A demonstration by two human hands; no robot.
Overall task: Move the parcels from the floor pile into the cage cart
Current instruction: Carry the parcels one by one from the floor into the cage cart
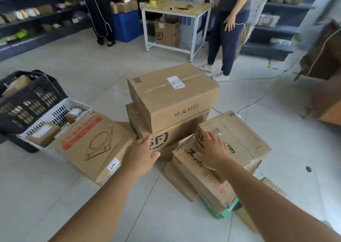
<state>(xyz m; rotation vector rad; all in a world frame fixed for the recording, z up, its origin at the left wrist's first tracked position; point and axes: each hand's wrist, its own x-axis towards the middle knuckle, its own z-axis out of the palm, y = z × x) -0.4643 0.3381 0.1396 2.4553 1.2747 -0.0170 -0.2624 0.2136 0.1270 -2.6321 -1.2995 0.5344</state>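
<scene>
A pile of brown cardboard parcels lies on the tiled floor. A large taped box (173, 94) sits on top of an SF-marked box (171, 136). At the left a flat box with a cooker drawing (92, 144) leans on a basket. At the right a small SF box (204, 134) rests on a wide flat box (238, 140). My left hand (142, 153) reaches with straight fingers toward the SF-marked box and holds nothing. My right hand (214, 153) lies on the small SF box, fingers spread over its top. The cage cart is not in view.
A white basket (55, 112) and a black crate (27, 97) with small parcels stand at the left. Two people stand beyond, beside a white table (175, 7). Shelves line the back and left. A white cable (254, 101) trails on the floor; blurred boxes (324, 86) sit at the right.
</scene>
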